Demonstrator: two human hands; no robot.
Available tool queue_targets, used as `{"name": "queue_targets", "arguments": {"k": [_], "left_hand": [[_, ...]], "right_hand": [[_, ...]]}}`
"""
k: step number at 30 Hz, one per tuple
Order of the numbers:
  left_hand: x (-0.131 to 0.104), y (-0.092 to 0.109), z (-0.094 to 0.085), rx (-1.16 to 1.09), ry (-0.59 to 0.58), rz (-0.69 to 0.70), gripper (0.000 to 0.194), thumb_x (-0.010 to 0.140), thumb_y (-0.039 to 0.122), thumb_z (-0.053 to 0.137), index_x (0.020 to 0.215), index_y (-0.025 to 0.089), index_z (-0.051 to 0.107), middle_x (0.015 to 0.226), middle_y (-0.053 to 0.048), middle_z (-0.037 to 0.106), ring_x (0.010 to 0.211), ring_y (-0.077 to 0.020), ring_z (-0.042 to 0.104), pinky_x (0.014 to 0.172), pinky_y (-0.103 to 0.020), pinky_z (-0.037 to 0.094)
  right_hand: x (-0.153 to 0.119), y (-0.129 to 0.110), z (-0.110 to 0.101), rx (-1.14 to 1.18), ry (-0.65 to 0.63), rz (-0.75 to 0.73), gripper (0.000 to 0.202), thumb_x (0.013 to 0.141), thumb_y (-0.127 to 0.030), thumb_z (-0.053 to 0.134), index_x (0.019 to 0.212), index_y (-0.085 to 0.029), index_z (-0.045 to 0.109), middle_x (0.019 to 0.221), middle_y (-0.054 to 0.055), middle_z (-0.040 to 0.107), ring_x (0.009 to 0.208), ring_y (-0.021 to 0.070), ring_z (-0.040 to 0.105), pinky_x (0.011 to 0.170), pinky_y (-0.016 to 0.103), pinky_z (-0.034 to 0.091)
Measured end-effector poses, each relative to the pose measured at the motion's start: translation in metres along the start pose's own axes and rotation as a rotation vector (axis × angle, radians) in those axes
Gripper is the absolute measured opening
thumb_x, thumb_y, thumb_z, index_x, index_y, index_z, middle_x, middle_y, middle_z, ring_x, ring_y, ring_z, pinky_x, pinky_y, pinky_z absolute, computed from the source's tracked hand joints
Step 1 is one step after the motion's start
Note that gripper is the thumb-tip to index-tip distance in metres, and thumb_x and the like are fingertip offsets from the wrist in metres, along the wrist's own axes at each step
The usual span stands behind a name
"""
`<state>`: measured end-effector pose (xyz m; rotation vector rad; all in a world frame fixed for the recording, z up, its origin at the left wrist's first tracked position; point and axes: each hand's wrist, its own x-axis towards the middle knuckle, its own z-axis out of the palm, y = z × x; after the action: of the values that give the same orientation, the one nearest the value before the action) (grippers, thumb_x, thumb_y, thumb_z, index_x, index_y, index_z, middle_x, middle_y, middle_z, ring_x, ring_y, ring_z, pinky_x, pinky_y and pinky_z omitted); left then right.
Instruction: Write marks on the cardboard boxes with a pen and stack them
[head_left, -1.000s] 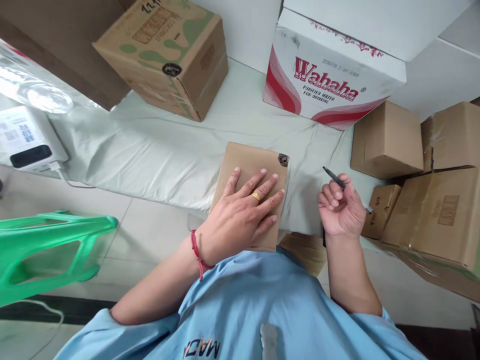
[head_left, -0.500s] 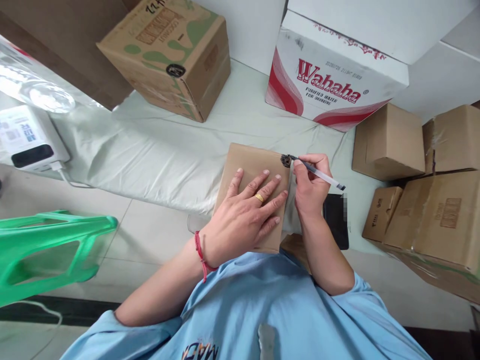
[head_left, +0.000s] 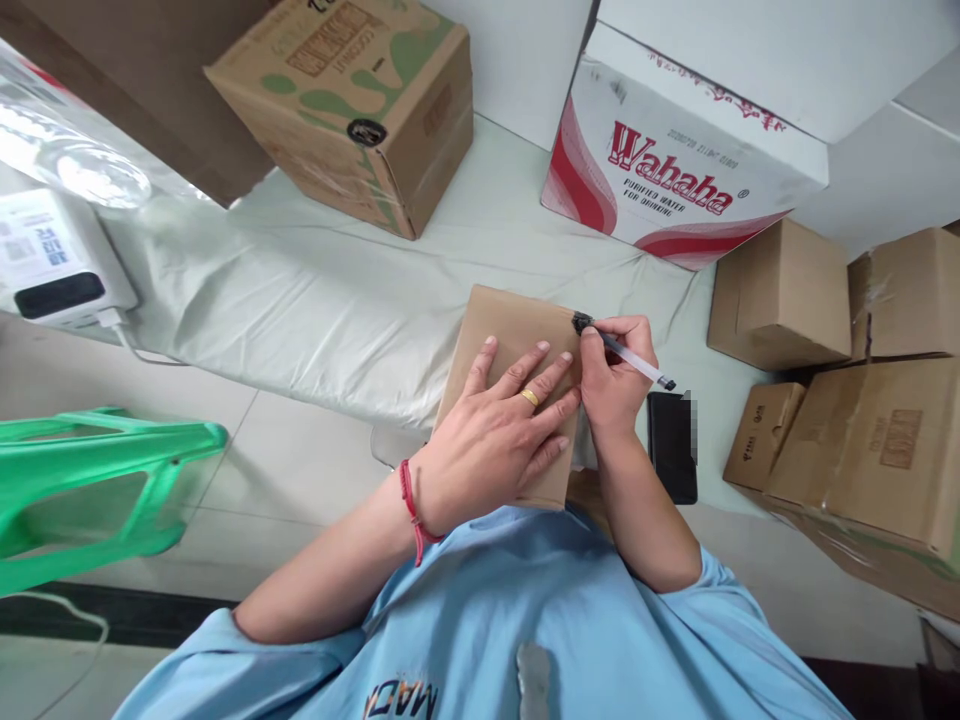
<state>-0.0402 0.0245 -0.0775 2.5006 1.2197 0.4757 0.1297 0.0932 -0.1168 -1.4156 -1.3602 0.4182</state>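
A plain brown cardboard box rests at the table's near edge, close to my body. My left hand lies flat on its top with the fingers spread. Pinched in my right hand is a pen with a clear barrel and a black end. Its tip side meets the box's far right corner, where a dark black scribbled patch shows. My right fingers partly cover the pen's front end.
On the pale cloth-covered table stand a coconut carton, a white-and-red Wahaha carton and brown boxes at right. A black phone-like object lies beside my right forearm. A green stool stands left, below a white device.
The pen and my right hand have shifted slightly at the box corner, the pen now lying a little lower. The whole view has moved a little; my left hand stays flat on the box.
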Motion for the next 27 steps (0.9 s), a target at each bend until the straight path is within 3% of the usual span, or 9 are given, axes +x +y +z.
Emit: {"name": "queue_targets", "arguments": {"k": [14,21,27], "left_hand": [[-0.001,0.000,0.001,-0.007,0.003,-0.007,0.046,0.113,0.037,0.053,0.155,0.023,0.065,0.175,-0.012,0.049,0.166,-0.0392,0.040,0.137,-0.077,0.019],[-0.002,0.000,0.003,-0.001,0.015,0.001,0.048,0.113,0.037,0.052,0.157,0.022,0.063,0.175,-0.012,0.049,0.166,-0.0396,0.041,0.136,-0.078,0.021],[-0.002,-0.001,0.003,0.001,0.008,0.000,0.047,0.114,0.037,0.050,0.157,0.022,0.063,0.175,-0.013,0.048,0.166,-0.0401,0.041,0.135,-0.080,0.022]], "right_hand": [[-0.003,-0.002,-0.018,0.005,0.002,0.016,0.004,0.081,-0.023,0.063,0.080,-0.025,0.060,0.065,-0.007,0.056,0.062,0.0133,0.051,0.062,0.028,0.043],[-0.003,0.002,-0.021,0.032,0.099,0.023,0.005,0.087,-0.026,0.067,0.085,-0.023,0.064,0.069,-0.006,0.058,0.064,0.0132,0.052,0.064,0.029,0.044],[-0.003,0.007,-0.023,0.061,0.040,0.037,0.006,0.086,-0.027,0.067,0.084,-0.023,0.064,0.070,-0.005,0.060,0.065,0.0137,0.054,0.064,0.029,0.044]]}}
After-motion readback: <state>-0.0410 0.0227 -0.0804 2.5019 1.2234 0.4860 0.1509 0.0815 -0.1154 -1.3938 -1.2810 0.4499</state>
